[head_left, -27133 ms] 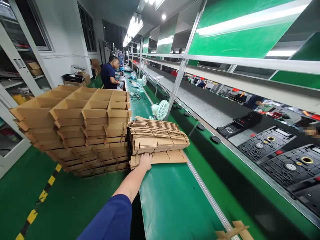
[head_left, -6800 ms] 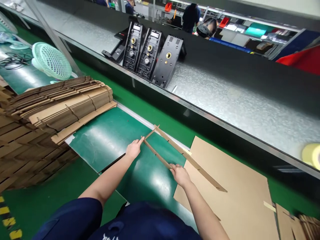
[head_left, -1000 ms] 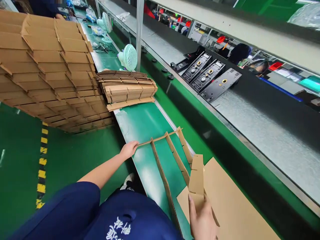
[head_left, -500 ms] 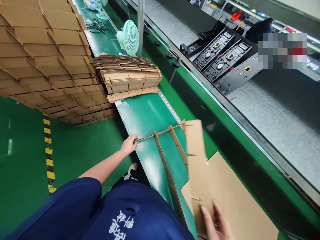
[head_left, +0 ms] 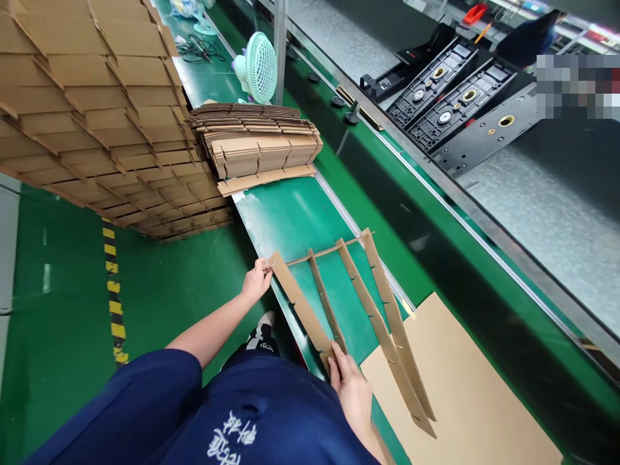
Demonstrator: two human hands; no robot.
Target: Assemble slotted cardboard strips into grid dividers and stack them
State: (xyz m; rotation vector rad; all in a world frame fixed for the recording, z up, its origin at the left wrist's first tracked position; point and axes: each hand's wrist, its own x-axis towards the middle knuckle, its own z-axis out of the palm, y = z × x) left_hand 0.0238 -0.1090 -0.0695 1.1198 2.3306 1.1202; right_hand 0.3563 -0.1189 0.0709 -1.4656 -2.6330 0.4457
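Note:
On the green bench stands a partly joined cardboard divider: a cross strip (head_left: pixel 325 250) with several notched strips, such as the far strip (head_left: pixel 400 332) and the middle strip (head_left: pixel 327 300), running from it toward me. My left hand (head_left: pixel 258 282) is closed on the left end, where the nearest notched cardboard strip (head_left: pixel 299 300) meets the cross strip. My right hand (head_left: pixel 352 389) pinches that nearest strip near its lower end. The strip stands on edge, its slots facing right. The far strips reach over a flat cardboard sheet (head_left: pixel 477 381); my fingertips partly hide the left joint.
A pile of notched cardboard strips (head_left: pixel 266 152) lies farther along the bench (head_left: pixel 290 206), beside a mint fan (head_left: pixel 260 68). Tall stacked cardboard dividers (head_left: pixel 97 116) stand at left. Beyond a metal rail, black plastic housings (head_left: pixel 455 110) lie on the conveyor (head_left: pixel 547 245).
My right hand has moved left with a cardboard strip, from the far end of the cross strip to its left end by my left hand. Two strips now show at the far end.

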